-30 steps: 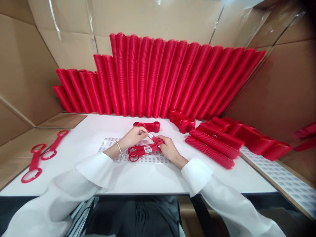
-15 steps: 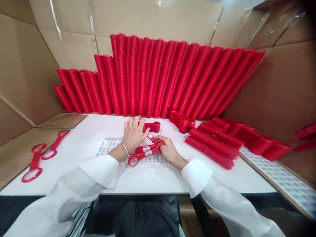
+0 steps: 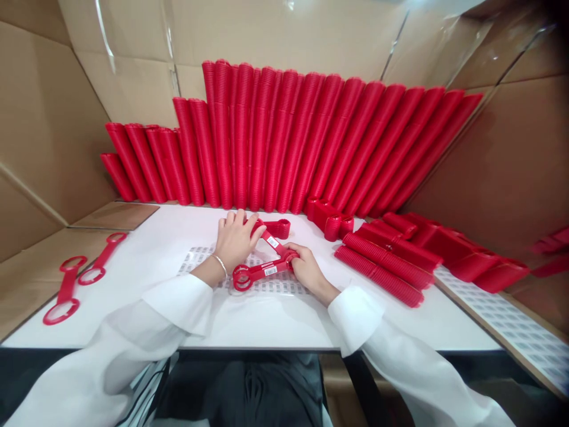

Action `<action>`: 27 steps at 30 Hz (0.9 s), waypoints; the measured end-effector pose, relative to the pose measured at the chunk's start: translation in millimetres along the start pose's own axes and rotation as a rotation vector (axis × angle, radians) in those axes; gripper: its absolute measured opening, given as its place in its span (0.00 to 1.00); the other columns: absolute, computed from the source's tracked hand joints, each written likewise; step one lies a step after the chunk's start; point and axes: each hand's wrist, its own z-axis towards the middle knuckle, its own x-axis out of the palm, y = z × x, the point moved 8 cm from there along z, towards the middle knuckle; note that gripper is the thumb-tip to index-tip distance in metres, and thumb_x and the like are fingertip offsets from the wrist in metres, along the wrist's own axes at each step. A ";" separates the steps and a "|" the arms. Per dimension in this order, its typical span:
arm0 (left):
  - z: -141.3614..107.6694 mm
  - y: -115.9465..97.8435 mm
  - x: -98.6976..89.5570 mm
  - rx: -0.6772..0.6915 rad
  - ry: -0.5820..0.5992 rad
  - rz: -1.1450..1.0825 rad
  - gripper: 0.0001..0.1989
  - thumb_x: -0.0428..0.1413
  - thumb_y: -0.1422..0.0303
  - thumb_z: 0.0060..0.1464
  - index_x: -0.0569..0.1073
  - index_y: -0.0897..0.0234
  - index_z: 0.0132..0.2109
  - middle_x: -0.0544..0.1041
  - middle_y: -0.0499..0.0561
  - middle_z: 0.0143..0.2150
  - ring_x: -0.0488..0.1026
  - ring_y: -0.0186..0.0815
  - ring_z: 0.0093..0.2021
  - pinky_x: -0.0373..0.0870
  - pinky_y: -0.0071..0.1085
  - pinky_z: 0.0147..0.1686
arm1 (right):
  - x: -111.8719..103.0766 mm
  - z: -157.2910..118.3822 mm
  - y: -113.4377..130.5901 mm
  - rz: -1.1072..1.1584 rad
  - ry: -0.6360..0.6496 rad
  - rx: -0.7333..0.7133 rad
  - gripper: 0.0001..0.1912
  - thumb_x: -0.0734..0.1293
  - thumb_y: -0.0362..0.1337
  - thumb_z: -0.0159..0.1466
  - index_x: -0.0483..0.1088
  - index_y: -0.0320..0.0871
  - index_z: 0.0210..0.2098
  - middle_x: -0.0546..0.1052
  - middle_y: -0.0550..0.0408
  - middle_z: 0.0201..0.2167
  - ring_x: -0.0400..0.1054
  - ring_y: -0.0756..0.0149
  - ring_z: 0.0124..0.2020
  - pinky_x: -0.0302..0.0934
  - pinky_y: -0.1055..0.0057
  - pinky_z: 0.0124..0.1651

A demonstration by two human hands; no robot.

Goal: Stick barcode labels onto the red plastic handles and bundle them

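Note:
Several red plastic pieces point(image 3: 262, 272) with ring-shaped ends fan out over a sticker sheet point(image 3: 195, 259), and white labels show on them. My right hand point(image 3: 306, 267) is closed on their right ends, where they overlap. One labelled piece point(image 3: 272, 239) slants up and left from there to my left hand point(image 3: 235, 240). The thumb and fingers of my left hand are closed at its upper end. Just behind lies a short red stack point(image 3: 281, 228), partly hidden by my left hand.
Tall rows of stacked red pieces point(image 3: 280, 142) lean against the cardboard at the back. More stacks point(image 3: 382, 267) lie at the right. Two single red pieces point(image 3: 67, 289) lie at the left. Another sticker sheet point(image 3: 502, 320) is at the far right.
The fanned pieces have drawn closer together at their left ends. The slanted piece now stands farther apart from them, and my left hand has moved slightly left with its end.

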 end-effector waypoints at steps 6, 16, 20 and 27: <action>4.1 9.7 10.1 0.048 0.078 -0.269 0.18 0.37 0.67 0.61 0.64 0.64 0.54 0.72 0.56 0.47 0.67 0.42 0.47 0.62 0.39 0.46 | -5.9 -0.8 -1.7 -0.009 -0.037 0.065 0.14 0.52 0.28 0.43 0.65 0.41 0.26 0.61 0.63 0.12 0.53 0.73 0.12 0.46 0.76 0.16; 0.0 12.9 31.1 0.045 0.359 -0.273 0.11 0.46 0.66 0.53 0.68 0.64 0.27 0.71 0.51 0.26 0.68 0.37 0.28 0.60 0.30 0.30 | -11.7 1.9 -4.1 0.012 -0.066 0.096 0.15 0.52 0.27 0.44 0.65 0.41 0.27 0.61 0.63 0.11 0.52 0.74 0.10 0.44 0.77 0.12; -6.9 14.7 48.6 0.090 0.482 -0.274 0.10 0.47 0.68 0.52 0.73 0.61 0.36 0.74 0.51 0.28 0.70 0.37 0.30 0.60 0.29 0.30 | -5.1 3.7 -11.2 -0.012 -0.006 0.095 0.14 0.52 0.27 0.44 0.65 0.40 0.26 0.61 0.63 0.09 0.53 0.74 0.10 0.45 0.77 0.12; -12.5 11.5 62.2 0.160 0.514 -0.285 0.09 0.49 0.71 0.48 0.75 0.62 0.29 0.75 0.52 0.34 0.71 0.36 0.30 0.61 0.28 0.29 | -0.6 8.9 -24.9 -0.022 0.048 0.096 0.14 0.52 0.28 0.43 0.66 0.39 0.26 0.63 0.63 0.09 0.54 0.74 0.10 0.46 0.77 0.12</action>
